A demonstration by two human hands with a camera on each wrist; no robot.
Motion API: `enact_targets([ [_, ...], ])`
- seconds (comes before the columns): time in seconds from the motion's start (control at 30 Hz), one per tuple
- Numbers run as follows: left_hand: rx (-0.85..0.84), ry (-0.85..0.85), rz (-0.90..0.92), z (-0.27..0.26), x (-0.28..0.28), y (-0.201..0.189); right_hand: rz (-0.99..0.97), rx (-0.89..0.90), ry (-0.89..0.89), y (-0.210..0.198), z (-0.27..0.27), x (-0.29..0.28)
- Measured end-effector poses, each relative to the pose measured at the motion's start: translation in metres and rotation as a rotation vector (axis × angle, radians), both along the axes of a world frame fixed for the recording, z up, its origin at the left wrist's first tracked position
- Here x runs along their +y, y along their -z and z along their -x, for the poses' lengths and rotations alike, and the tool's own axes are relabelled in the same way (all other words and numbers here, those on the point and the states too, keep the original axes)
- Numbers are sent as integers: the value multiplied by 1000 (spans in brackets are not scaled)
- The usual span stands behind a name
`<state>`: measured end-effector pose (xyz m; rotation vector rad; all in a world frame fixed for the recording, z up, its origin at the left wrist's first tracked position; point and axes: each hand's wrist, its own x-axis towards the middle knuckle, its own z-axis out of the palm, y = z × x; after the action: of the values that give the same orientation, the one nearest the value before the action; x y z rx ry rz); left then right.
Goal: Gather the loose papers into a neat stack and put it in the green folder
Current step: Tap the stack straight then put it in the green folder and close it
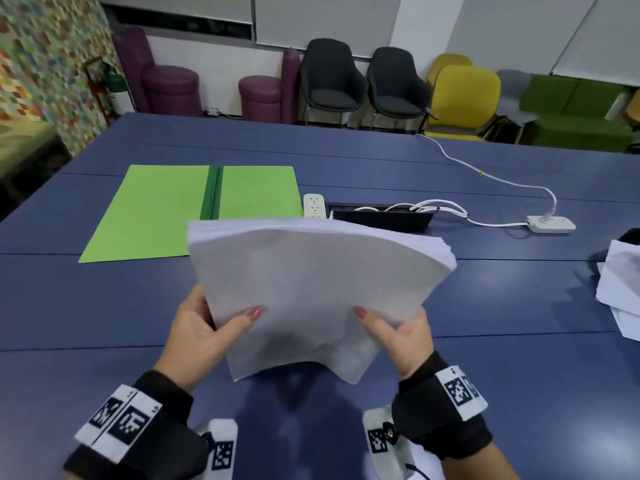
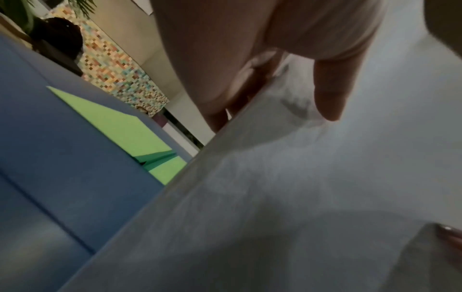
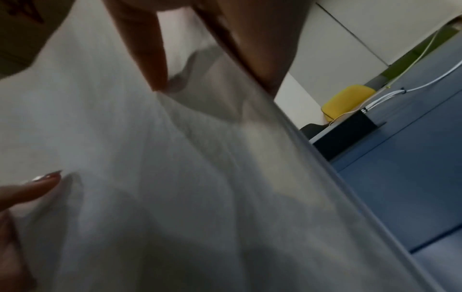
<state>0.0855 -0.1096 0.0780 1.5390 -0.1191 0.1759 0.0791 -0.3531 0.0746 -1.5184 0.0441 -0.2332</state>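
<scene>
A thick stack of white papers (image 1: pixel 311 285) is held above the blue table (image 1: pixel 485 306), bowed upward in the middle. My left hand (image 1: pixel 211 327) grips its left edge, thumb on top. My right hand (image 1: pixel 398 332) grips the right edge the same way. The stack's far edges fan slightly at the right. The green folder (image 1: pixel 156 213) lies open and flat on the table, beyond and to the left of the stack. The left wrist view shows the paper stack (image 2: pixel 275 197) close up with the folder (image 2: pixel 125 130) behind; the right wrist view is filled by the paper stack (image 3: pixel 175 177).
More loose white sheets (image 1: pixel 620 289) lie at the table's right edge. A white power strip (image 1: pixel 314 205), a black cable box (image 1: pixel 381 216) and a second strip (image 1: pixel 550 224) with white cords sit behind the stack. Chairs line the far wall.
</scene>
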Motion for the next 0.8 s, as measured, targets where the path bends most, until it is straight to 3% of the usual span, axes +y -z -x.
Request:
enact_targets([
  [0.37,3,5,-19,2,-7,7,82,-99,92,3,4,10],
  [0.5,-179,-163,-33,6,-9,-9,138,-224,209,-17,12,15],
  [0.57,-338,-257,-120,7,-10,-24,236,-374,281,-38,14,17],
  [0.67,-544,-367,-403,9,-14,-44,565,-553,365,-61,14,21],
  [0.73,-568,-363,-569,11,-15,-51,724,-567,359,-66,14,21],
  [0.8,-509,-330,-651,13,-16,-57,742,-523,330,-68,15,22],
])
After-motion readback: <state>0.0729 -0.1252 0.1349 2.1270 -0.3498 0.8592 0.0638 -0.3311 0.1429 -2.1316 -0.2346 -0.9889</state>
